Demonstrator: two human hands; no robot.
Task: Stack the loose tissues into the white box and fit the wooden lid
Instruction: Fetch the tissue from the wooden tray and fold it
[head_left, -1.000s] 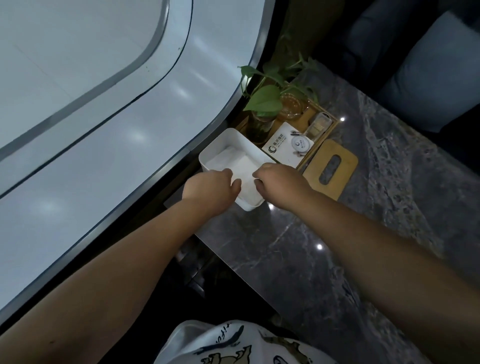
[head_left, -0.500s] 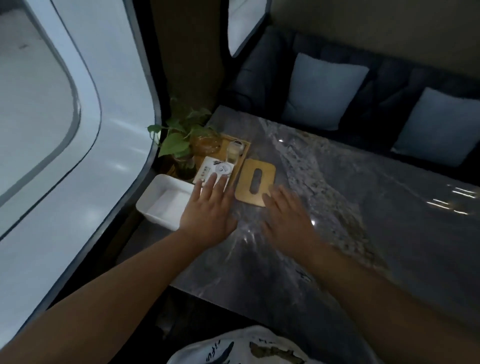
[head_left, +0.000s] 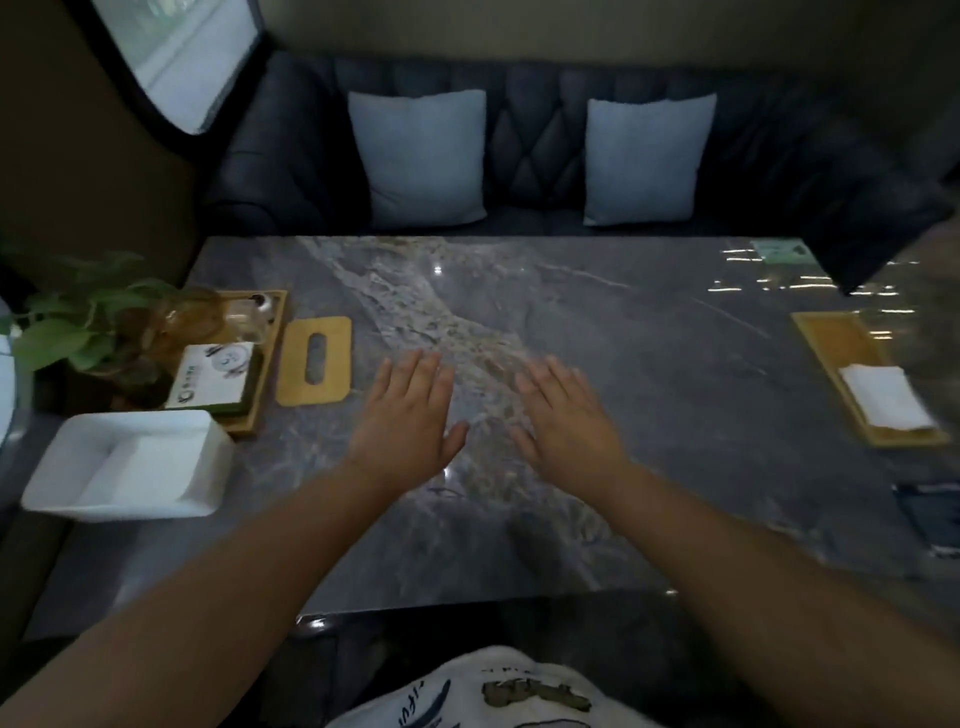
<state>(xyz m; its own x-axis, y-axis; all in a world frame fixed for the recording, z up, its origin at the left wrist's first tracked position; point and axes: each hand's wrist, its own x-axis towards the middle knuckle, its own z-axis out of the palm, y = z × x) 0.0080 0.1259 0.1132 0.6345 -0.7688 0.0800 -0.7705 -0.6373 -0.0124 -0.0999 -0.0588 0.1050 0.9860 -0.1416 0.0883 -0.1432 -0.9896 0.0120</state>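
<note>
The white box (head_left: 213, 457) sits at the table's left front corner, uncovered, with white tissues (head_left: 132, 470) lying inside. The wooden lid (head_left: 314, 361), with an oval slot, lies flat on the table beyond the box. My left hand (head_left: 408, 421) hovers palm down over the middle of the table, fingers spread, holding nothing. My right hand (head_left: 566, 421) is beside it, also flat and empty. A further folded white tissue (head_left: 885, 397) rests on a wooden tray (head_left: 831, 338) at the far right.
A wooden tray (head_left: 272, 338) at the left holds a potted plant (head_left: 78, 327), glass jars and a white card (head_left: 213, 374). The grey marble table (head_left: 597, 322) stretches ahead. A dark sofa with two pale cushions (head_left: 421, 156) lies beyond it.
Both hands left the white box and moved right over the middle of the table, opening flat. The view swung right, bringing the far tray with a tissue into sight.
</note>
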